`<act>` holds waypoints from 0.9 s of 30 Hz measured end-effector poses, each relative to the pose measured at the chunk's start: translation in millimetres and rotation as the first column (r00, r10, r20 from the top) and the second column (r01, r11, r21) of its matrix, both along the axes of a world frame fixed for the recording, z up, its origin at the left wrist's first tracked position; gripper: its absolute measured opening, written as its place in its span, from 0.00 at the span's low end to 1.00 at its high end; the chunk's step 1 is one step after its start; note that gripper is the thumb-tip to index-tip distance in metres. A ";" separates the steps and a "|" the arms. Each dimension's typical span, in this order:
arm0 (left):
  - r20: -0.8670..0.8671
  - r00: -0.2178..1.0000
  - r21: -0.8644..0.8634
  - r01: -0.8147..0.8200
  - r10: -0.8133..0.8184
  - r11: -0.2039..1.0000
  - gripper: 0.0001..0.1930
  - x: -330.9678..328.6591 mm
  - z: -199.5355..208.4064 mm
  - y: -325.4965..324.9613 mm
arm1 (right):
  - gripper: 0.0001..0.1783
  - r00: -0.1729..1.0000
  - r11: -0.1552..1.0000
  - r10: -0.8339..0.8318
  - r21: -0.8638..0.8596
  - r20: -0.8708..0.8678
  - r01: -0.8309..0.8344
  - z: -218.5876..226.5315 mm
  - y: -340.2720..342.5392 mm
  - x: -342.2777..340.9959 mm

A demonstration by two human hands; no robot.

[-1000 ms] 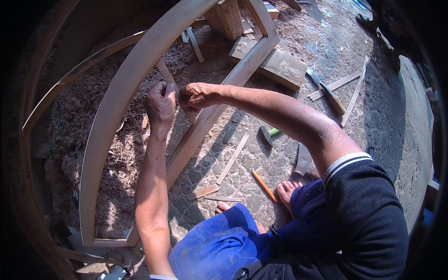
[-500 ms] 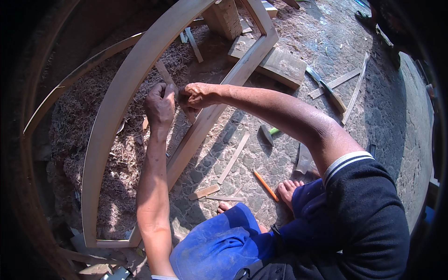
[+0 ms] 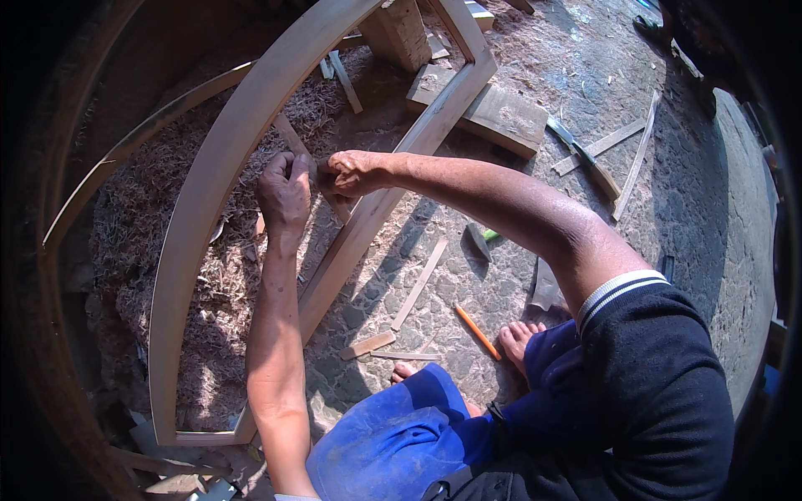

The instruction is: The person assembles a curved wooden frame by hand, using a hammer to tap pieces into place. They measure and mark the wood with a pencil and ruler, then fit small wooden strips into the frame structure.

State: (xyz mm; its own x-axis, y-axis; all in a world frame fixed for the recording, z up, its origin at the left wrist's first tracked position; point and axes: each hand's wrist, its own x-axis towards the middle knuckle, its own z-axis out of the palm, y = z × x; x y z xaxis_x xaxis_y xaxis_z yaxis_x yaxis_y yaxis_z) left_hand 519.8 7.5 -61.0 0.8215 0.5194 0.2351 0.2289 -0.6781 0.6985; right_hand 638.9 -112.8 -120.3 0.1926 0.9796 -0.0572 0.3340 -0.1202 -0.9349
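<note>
A thin wooden strip (image 3: 294, 138) slants across the inside of a large curved wooden frame (image 3: 190, 204), from its bowed side to its straight rail (image 3: 355, 235). My left hand (image 3: 286, 194) is closed at the strip's left side, thumb and fingers bent against it. Opposite it, my right hand (image 3: 357, 171) has curled fingers pressed on the strip's right side, close above the rail. Its fingertips are in shadow, so anything small between them is hidden.
Wood shavings (image 3: 221, 334) lie heaped under the frame. Thick wooden blocks (image 3: 505, 117) prop its far end. A hammer (image 3: 476, 242) with a green handle, an orange pencil (image 3: 478, 332), a saw-like blade (image 3: 547, 285) and loose strips (image 3: 419, 282) lie on the rough floor near my feet.
My left hand has shifted very slightly down and left along the strip. The right hand stays in place, and the frame appears a few pixels displaced.
</note>
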 end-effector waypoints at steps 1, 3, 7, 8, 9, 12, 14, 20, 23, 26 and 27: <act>0.019 1.000 -0.003 0.021 -0.021 1.000 0.10 -0.6 0.2 0.4 | 0.15 1.000 1.000 -0.018 -0.016 0.024 0.019 -0.3 0.8 -0.5; 0.037 0.999 -0.004 0.025 -0.024 1.000 0.10 -1.6 -0.3 1.4 | 0.13 1.000 1.000 -0.029 -0.004 -0.007 0.029 0.0 1.8 -2.1; 0.059 0.998 -0.016 -0.012 0.013 1.000 0.11 -6.5 -4.9 4.2 | 0.11 0.993 0.999 0.013 -0.049 0.121 -0.007 7.6 2.6 -3.9; 0.069 0.998 -0.015 -0.011 0.012 1.000 0.11 -9.5 -5.9 5.5 | 0.10 0.989 0.999 0.032 0.013 0.146 -0.034 10.3 2.8 -4.9; 0.064 0.997 -0.004 -0.042 0.042 0.999 0.12 -13.2 -7.2 6.5 | 0.10 0.981 0.998 0.035 0.052 0.189 -0.045 13.0 3.0 -5.9; 0.184 0.982 -0.193 -0.013 0.049 0.981 0.13 -29.5 -12.8 7.2 | 0.10 0.974 0.996 0.041 0.065 0.222 -0.057 17.5 5.0 -11.0; 0.175 0.980 -0.192 -0.056 0.090 0.980 0.13 -43.6 -16.0 8.5 | 0.11 0.972 0.996 0.064 0.048 0.228 -0.077 16.3 8.9 -16.8; 0.215 0.962 -0.289 -0.103 0.170 0.952 0.12 -64.7 -26.1 13.8 | 0.12 0.865 0.976 0.028 0.173 0.501 -0.131 7.8 22.0 -30.8; 0.258 0.960 -0.299 -0.031 0.112 0.954 0.12 -63.4 -29.0 16.1 | 0.12 0.943 0.988 0.125 0.046 0.309 -0.146 10.4 18.9 -28.2; 0.279 0.954 -0.338 -0.008 0.108 0.941 0.11 -61.8 -30.9 16.8 | 0.12 0.948 0.989 0.078 0.092 0.308 -0.111 14.9 12.6 -25.3; 0.286 0.952 -0.348 0.001 0.105 0.938 0.12 -61.9 -31.5 16.6 | 0.12 0.951 0.989 0.081 0.097 0.299 -0.114 16.0 12.0 -24.4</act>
